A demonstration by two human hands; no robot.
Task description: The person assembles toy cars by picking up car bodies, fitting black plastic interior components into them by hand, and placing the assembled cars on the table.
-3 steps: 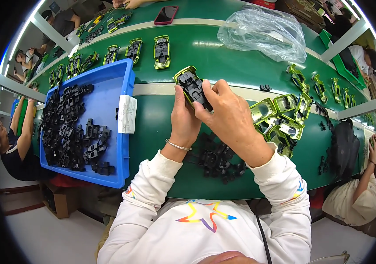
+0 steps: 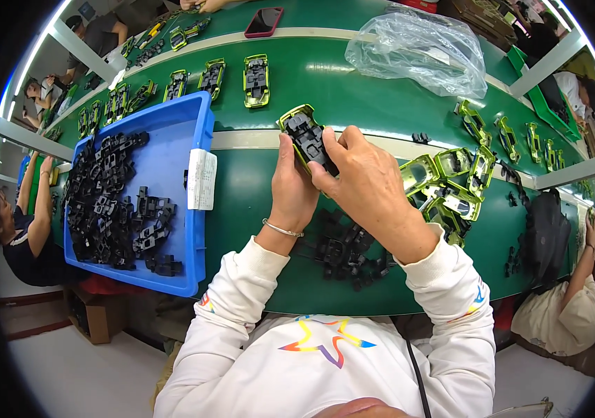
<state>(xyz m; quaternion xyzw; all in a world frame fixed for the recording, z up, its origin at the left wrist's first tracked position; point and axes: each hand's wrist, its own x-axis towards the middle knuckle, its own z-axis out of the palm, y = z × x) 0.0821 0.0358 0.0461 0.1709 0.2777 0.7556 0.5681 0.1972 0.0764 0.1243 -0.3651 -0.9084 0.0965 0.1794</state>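
A yellow-green toy car body (image 2: 303, 136) with a black chassis insert sits just above the frame's centre, pinched from below by the left hand (image 2: 292, 187) and pressed from the right by the right hand (image 2: 365, 187), fingers closed on it. Loose black parts (image 2: 345, 252) lie beneath the wrists; more car shells (image 2: 447, 182) cluster at right, a blue tray (image 2: 165, 167) of black pieces at left.

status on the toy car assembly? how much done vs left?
Done: a row of lime-green toy car shells with black chassis fitted lies on the green belt. In hand: the left hand and right hand hold one shell with black insert. Left: a pile of empty green shells and a blue tray of black parts.
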